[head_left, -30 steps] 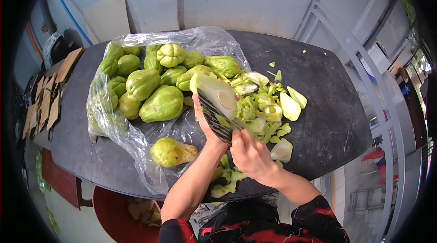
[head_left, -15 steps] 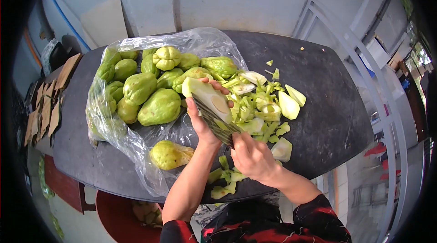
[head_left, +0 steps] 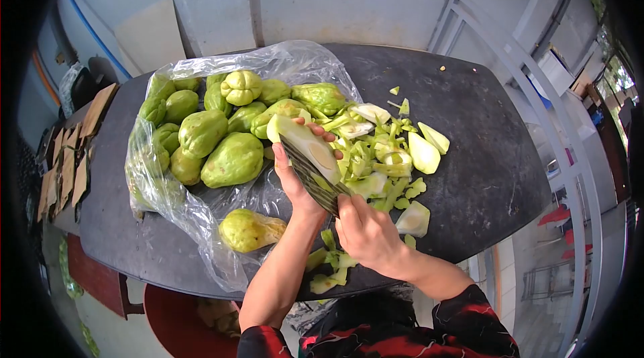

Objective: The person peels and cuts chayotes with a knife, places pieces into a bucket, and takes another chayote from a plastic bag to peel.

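Note:
A peeled, cut piece of pale green chayote [head_left: 310,143] is tilted in my left hand [head_left: 294,182], its flat cut face showing an oval seed area. My left fingers wrap round its far side and the thumb is on the near side. Closed round the handle end of a broad knife [head_left: 314,180] is my right hand [head_left: 367,232]; the handle itself is hidden. The dark, streaked blade lies along the chayote's near side, with a bit of green peel on it. Beyond my hands, a heap of peelings [head_left: 369,163] lies on the dark table [head_left: 479,157].
Whole green chayotes [head_left: 231,160] fill a clear plastic bag [head_left: 191,224] at the left. One yellowish chayote [head_left: 245,230] lies nearer me. Peeled pieces [head_left: 424,153] sit right of the peelings. Below the table edge stands a red tub [head_left: 168,324]. A metal railing [head_left: 523,69] runs along the right.
The view has shifted slightly. Both hands, the knife and the chayote piece keep nearly the same pose, with the blade still along the chayote's side.

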A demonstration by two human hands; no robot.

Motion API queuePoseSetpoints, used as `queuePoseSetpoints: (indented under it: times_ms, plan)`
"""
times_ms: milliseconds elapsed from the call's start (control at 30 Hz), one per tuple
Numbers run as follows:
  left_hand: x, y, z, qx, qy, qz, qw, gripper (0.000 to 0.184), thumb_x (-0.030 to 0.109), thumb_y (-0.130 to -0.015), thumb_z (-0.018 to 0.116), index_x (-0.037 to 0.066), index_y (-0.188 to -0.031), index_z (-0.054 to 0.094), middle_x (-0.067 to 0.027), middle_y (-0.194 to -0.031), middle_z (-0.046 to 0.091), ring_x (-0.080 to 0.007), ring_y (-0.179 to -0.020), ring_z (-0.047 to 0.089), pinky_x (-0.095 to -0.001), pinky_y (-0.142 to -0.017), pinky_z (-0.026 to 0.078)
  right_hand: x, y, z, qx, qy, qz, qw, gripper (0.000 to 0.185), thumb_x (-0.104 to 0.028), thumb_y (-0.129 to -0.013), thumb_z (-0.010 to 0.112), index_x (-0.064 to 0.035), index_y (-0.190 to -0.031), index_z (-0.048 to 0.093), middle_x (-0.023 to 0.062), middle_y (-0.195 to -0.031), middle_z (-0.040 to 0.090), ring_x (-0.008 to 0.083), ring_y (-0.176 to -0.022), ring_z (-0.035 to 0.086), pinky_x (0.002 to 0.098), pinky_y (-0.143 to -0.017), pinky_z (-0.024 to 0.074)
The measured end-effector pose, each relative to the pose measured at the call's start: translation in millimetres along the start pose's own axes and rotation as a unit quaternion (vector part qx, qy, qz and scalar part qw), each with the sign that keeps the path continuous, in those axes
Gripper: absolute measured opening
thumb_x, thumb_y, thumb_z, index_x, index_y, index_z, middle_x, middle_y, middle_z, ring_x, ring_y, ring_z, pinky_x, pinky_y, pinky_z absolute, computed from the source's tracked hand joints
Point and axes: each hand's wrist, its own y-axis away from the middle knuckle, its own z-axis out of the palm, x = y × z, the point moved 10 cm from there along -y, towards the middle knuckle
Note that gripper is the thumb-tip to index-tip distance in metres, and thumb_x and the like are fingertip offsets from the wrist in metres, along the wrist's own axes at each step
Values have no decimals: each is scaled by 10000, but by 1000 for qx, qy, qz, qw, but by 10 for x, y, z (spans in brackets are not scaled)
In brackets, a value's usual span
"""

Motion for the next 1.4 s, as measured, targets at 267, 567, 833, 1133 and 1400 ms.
queuePoseSetpoints:
  times_ms: [267,567,833,1133,1400]
  plan:
    - [29,43,152,-20,-167,42,985,827,589,-909,575,131,-1527,271,-186,-1413,476,-382,-1244,545,-499,-883,577,136,-36,5,17,-49,39,998,305,-35,-871,612,63,-1136,495,154,-798,547,303,-614,643,365,-486,530]
    - [97,-75,297,-113,-186,13,976,1046,403,-745,830,117,-1543,216,-206,-1379,491,-371,-1202,584,-465,-828,625,294,-104,-93,-1,-167,68,984,231,-4,-923,629,62,-1110,510,217,-873,629,377,-707,673,425,-578,535]
    - [142,-126,239,-107,-231,-5,967,1120,376,-667,864,83,-1528,211,-179,-1318,527,-299,-1134,614,-406,-792,638,451,-197,-114,-6,-217,52,975,200,-27,-935,628,57,-1073,510,177,-722,615,337,-597,655,411,-510,500]
    - [117,-146,211,-87,-268,-27,959,1000,265,-604,698,34,-1486,287,-173,-1250,565,-298,-1100,633,-416,-945,532,755,-231,-144,-55,-286,87,953,178,-61,-947,621,15,-951,460,160,-681,580,333,-549,611,390,-496,471]
    - [71,-141,4,7,-50,-114,992,973,194,-540,535,39,-1483,352,-166,-1309,547,-319,-1197,543,-400,-1047,448,1116,29,-27,-53,-626,259,734,269,-200,-1059,503,7,-1224,455,9,-651,477,82,-482,467,243,-450,421]
